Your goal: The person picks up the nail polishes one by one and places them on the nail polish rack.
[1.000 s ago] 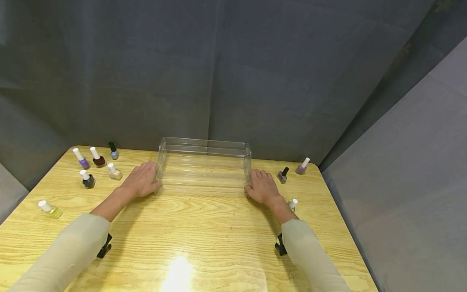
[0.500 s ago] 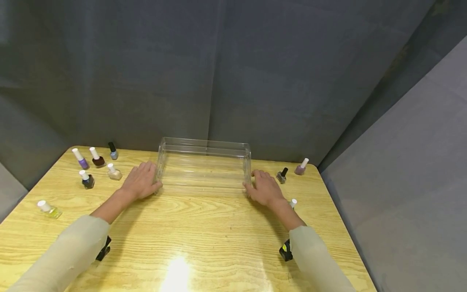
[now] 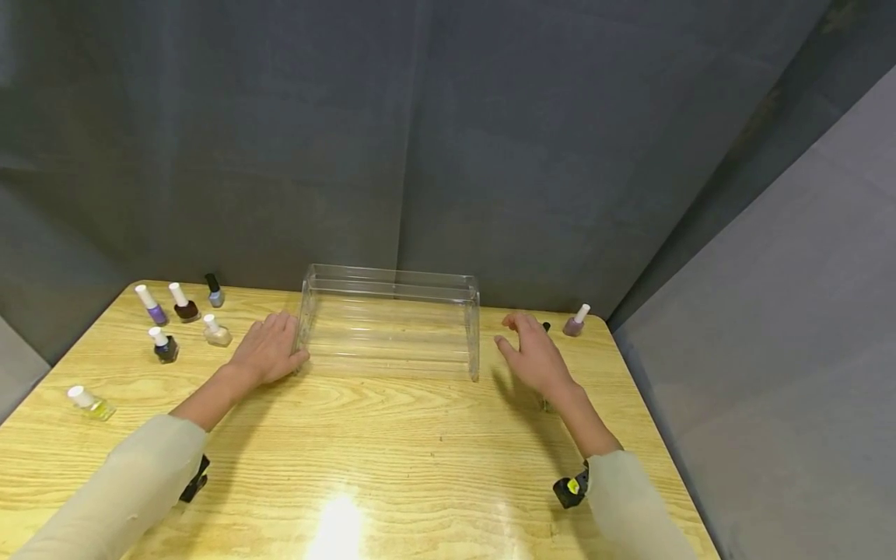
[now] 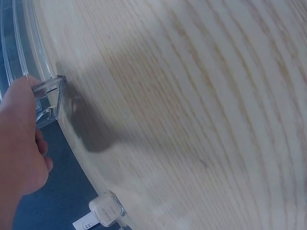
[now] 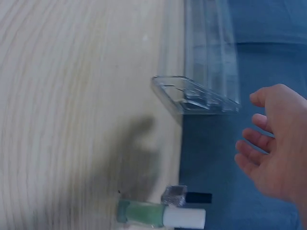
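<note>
A clear plastic tiered rack [image 3: 474, 342] stands at the back of the wooden table. My left hand [image 3: 268, 350] grips its left end panel, thumb over the front and fingers round the outer side, as the left wrist view also shows. To the right of the rack, my right hand [image 3: 535, 354] hangs apart from it, fingers loosely bent and holding nothing. Below that hand in the right wrist view lie a white-capped green nail polish bottle [image 5: 141, 213] and a black-capped clear one [image 5: 174, 195]. In the head view, the hand and wrist mostly hide both.
Left of the rack are several nail polish bottles: purple [image 3: 157, 314], dark red [image 3: 187, 312], light blue [image 3: 216, 298], navy [image 3: 166, 350], beige [image 3: 218, 335] and yellow [image 3: 102, 410]. A mauve one [image 3: 572, 327] is at the back right. A dark curtain [image 3: 448, 155] hangs behind the table.
My right hand has let go of the rack's right end and moved right, over the bottles there. My left hand keeps its grip; the rack stays in place.
</note>
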`<action>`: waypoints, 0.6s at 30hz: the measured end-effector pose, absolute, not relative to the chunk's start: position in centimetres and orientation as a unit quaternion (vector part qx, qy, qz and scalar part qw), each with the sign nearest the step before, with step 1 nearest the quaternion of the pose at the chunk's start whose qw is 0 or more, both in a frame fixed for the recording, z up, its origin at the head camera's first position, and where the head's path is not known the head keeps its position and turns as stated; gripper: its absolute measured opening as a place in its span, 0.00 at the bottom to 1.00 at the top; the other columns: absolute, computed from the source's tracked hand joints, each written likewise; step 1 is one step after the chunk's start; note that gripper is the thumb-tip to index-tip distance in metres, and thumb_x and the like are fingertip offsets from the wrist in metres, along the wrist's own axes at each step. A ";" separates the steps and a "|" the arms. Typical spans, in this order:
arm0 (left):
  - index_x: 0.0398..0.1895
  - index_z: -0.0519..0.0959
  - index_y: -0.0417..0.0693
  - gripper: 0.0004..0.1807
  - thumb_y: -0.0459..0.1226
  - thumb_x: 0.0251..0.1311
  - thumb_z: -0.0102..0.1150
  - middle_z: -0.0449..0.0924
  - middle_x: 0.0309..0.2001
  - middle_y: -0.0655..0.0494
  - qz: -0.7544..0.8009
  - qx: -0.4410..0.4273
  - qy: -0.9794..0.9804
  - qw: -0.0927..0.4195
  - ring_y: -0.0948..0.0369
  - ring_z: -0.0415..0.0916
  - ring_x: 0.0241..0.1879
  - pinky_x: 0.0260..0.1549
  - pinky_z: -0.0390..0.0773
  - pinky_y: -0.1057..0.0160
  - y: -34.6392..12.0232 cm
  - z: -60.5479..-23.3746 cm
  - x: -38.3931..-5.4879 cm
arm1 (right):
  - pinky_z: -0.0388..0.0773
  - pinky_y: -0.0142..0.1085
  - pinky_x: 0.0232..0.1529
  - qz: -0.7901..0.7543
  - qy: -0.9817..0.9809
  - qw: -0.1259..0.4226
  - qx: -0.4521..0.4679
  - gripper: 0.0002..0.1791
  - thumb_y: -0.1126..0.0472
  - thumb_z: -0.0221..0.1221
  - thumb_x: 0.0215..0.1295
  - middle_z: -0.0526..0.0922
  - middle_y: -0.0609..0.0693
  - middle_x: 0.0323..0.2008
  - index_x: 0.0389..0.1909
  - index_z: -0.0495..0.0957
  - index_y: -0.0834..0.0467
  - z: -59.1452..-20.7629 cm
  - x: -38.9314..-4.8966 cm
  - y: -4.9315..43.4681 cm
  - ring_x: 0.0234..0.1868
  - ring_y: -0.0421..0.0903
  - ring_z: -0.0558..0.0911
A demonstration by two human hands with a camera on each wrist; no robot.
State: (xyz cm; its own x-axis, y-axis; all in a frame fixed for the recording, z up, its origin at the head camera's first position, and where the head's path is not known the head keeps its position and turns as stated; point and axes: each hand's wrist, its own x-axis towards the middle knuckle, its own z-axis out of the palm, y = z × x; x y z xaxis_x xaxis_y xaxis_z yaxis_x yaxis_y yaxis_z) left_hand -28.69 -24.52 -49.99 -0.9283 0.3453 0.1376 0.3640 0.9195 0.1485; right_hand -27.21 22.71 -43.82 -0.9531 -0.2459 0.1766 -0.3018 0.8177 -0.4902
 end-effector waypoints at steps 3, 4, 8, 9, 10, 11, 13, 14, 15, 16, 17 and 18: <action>0.37 0.64 0.42 0.19 0.46 0.64 0.59 0.63 0.33 0.49 -0.087 -0.180 -0.979 0.050 0.50 0.60 0.33 0.31 0.59 0.55 -24.5 -50.0 -28.7 | 0.71 0.55 0.57 0.294 -0.944 0.058 0.137 0.23 0.55 0.57 0.74 0.71 0.60 0.59 0.63 0.68 0.62 -43.2 -26.8 23.6 0.61 0.58 0.72; 0.37 0.65 0.41 0.19 0.46 0.64 0.59 0.63 0.33 0.49 -0.087 -0.180 -0.979 0.050 0.50 0.60 0.33 0.31 0.59 0.54 -24.5 -50.0 -28.7 | 0.71 0.54 0.57 0.302 -0.942 0.060 0.135 0.23 0.56 0.59 0.73 0.71 0.60 0.59 0.63 0.67 0.62 -43.0 -26.7 23.9 0.60 0.58 0.72; 0.37 0.65 0.41 0.19 0.46 0.64 0.58 0.63 0.33 0.49 -0.088 -0.181 -0.978 0.051 0.50 0.60 0.34 0.31 0.59 0.54 -24.5 -50.0 -28.7 | 0.70 0.55 0.58 0.330 -0.933 0.064 0.125 0.26 0.59 0.62 0.70 0.72 0.61 0.58 0.64 0.66 0.62 -42.5 -25.9 25.1 0.60 0.59 0.72; 0.37 0.65 0.42 0.19 0.46 0.63 0.58 0.63 0.33 0.49 -0.088 -0.181 -0.978 0.051 0.50 0.60 0.34 0.31 0.59 0.55 -24.4 -50.0 -28.8 | 0.70 0.55 0.58 0.334 -0.932 0.065 0.123 0.26 0.60 0.62 0.69 0.72 0.62 0.58 0.64 0.66 0.62 -42.5 -25.7 25.3 0.60 0.60 0.72; 0.37 0.64 0.42 0.19 0.46 0.63 0.58 0.62 0.33 0.49 -0.090 -0.181 -0.978 0.051 0.50 0.60 0.33 0.31 0.59 0.55 -24.4 -50.0 -28.8 | 0.69 0.55 0.59 0.338 -0.931 0.066 0.120 0.26 0.60 0.63 0.69 0.73 0.62 0.57 0.63 0.66 0.62 -42.4 -25.6 25.6 0.60 0.60 0.72; 0.36 0.64 0.42 0.18 0.46 0.64 0.58 0.62 0.32 0.49 -0.091 -0.182 -0.978 0.051 0.50 0.60 0.33 0.31 0.58 0.55 -24.4 -50.0 -28.8 | 0.69 0.56 0.59 0.342 -0.930 0.067 0.119 0.26 0.61 0.63 0.68 0.73 0.62 0.57 0.63 0.67 0.63 -42.5 -25.4 25.9 0.60 0.61 0.73; 0.36 0.64 0.42 0.18 0.46 0.63 0.58 0.61 0.32 0.50 -0.092 -0.181 -0.978 0.052 0.50 0.59 0.33 0.30 0.58 0.55 -24.5 -50.1 -28.8 | 0.69 0.56 0.59 0.348 -0.928 0.069 0.113 0.27 0.62 0.64 0.68 0.73 0.62 0.57 0.63 0.66 0.64 -42.6 -25.1 26.4 0.60 0.62 0.73; 0.36 0.64 0.42 0.18 0.46 0.64 0.58 0.61 0.32 0.50 -0.092 -0.181 -0.978 0.051 0.50 0.59 0.33 0.30 0.58 0.55 -24.5 -50.1 -28.8 | 0.68 0.56 0.60 0.351 -0.928 0.071 0.109 0.27 0.62 0.64 0.67 0.73 0.62 0.57 0.63 0.66 0.64 -42.7 -24.9 26.6 0.60 0.62 0.72; 0.36 0.64 0.42 0.18 0.46 0.64 0.58 0.61 0.32 0.50 -0.091 -0.180 -0.978 0.050 0.51 0.59 0.33 0.30 0.58 0.55 -24.5 -50.1 -28.8 | 0.68 0.56 0.60 0.356 -0.926 0.072 0.106 0.28 0.63 0.64 0.67 0.73 0.63 0.57 0.63 0.65 0.64 -42.8 -24.8 26.9 0.60 0.63 0.72; 0.36 0.64 0.42 0.18 0.46 0.64 0.58 0.61 0.32 0.50 -0.090 -0.180 -0.978 0.049 0.51 0.59 0.33 0.30 0.57 0.55 -24.5 -50.1 -28.8 | 0.68 0.57 0.60 0.361 -0.924 0.075 0.103 0.28 0.63 0.65 0.67 0.72 0.63 0.58 0.63 0.65 0.65 -42.9 -24.6 27.1 0.60 0.63 0.72; 0.36 0.64 0.42 0.18 0.46 0.64 0.58 0.61 0.32 0.50 -0.089 -0.179 -0.979 0.049 0.51 0.59 0.33 0.30 0.57 0.55 -24.5 -50.1 -28.8 | 0.67 0.57 0.60 0.368 -0.921 0.079 0.101 0.29 0.64 0.65 0.66 0.71 0.64 0.58 0.64 0.64 0.66 -43.0 -24.5 27.4 0.60 0.63 0.71; 0.36 0.63 0.42 0.18 0.46 0.64 0.58 0.61 0.32 0.50 -0.088 -0.178 -0.979 0.048 0.51 0.59 0.33 0.30 0.57 0.56 -24.5 -50.1 -28.8 | 0.67 0.57 0.61 0.374 -0.919 0.081 0.096 0.29 0.64 0.65 0.66 0.70 0.65 0.59 0.64 0.64 0.66 -43.2 -24.3 27.6 0.61 0.63 0.70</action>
